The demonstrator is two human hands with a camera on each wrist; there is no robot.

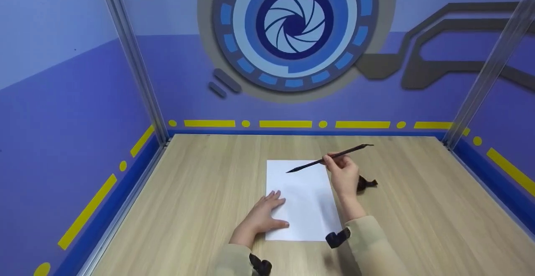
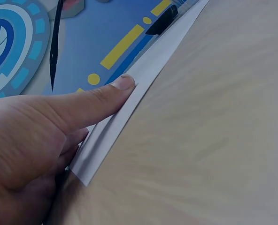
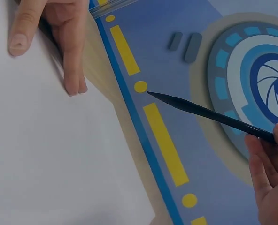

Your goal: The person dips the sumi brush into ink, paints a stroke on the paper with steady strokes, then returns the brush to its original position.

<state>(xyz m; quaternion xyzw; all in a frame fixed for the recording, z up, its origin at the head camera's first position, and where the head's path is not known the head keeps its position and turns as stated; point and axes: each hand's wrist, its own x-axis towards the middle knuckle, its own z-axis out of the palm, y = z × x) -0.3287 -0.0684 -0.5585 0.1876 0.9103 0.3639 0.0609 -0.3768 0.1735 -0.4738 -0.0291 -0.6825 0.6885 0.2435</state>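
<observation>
Pinched in the curled fingers of the right hand (image 1: 343,173): a slim black pen (image 1: 330,157), gripped near its upper end and raised clear of the white sheet of paper (image 1: 307,209), dark tip slanting down and to the left over the sheet's far half. Seen from the right wrist, the same pen (image 3: 209,114) running out from the fingertips (image 3: 266,154) with its point in the air, touching nothing. Pressed flat on the near left part of the sheet: the left hand (image 1: 263,217), fingers straight and spread, gripping nothing, palm overlapping the paper's left edge and heel resting on the wooden table (image 1: 418,209). From the left wrist, a straight finger (image 2: 101,101) lying along the paper's edge (image 2: 129,108), its tip on the white surface, the light wood grain just beside it. Paper lying flat near the middle of the table, long side running away from the person. Just right of the raised hand, a small dark strap (image 1: 367,182) hanging from the wrist. Beige sleeves (image 1: 372,242) on both forearms, each with a black wrist mount (image 1: 337,238). Behind the table, a blue wall panel (image 1: 188,71) with a round shutter emblem (image 1: 294,21) and a row of yellow dashes (image 1: 285,123).
</observation>
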